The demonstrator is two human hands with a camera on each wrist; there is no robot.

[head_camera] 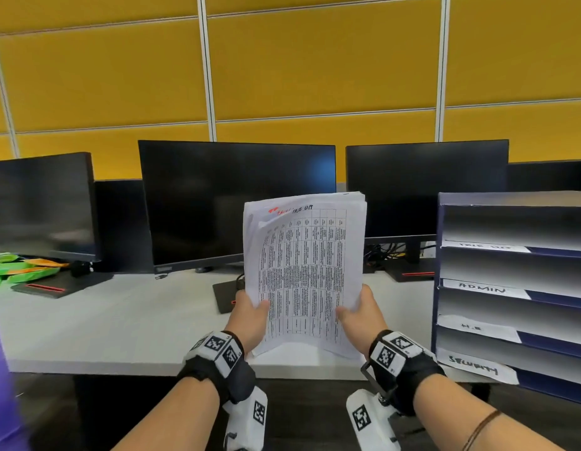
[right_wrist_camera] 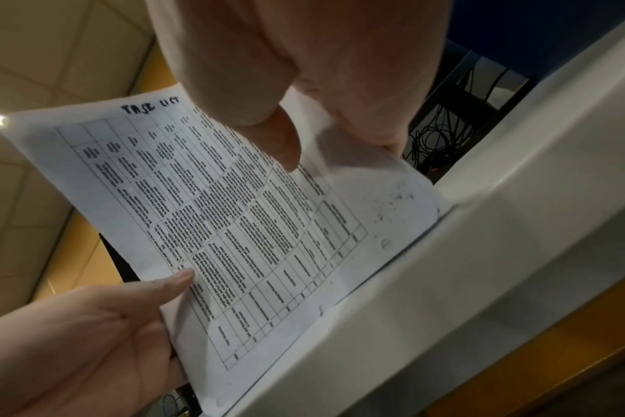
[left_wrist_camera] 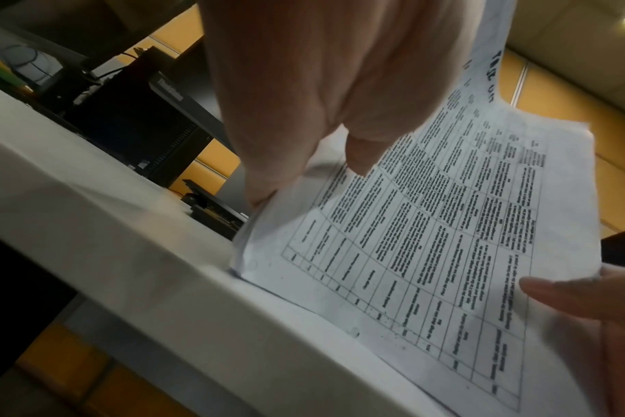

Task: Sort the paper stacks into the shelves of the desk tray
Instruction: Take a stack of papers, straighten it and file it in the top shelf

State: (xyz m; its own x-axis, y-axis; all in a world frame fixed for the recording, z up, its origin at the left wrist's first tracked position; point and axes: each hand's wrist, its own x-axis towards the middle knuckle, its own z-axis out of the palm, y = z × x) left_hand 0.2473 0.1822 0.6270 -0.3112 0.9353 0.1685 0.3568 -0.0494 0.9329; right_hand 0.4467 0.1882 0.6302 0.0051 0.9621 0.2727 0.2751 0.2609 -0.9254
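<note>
While two hands grip one paper stack [head_camera: 303, 275], four monitors stand.

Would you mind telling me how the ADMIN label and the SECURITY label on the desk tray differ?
The ADMIN label sits on a middle shelf of the desk tray; the SECURITY label is on the lowest. The ADMIN label lies flat along its shelf edge; the SECURITY label tilts and overhangs the front. Both are white paper strips with handwritten capitals.

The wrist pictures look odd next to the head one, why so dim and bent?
Head view: evenly lit, paper stack fairly sharp. Left wrist view: left hand looms large, soft and shadowed. Right wrist view: desk edge smeared, ceiling light glaring at the left border.
</note>
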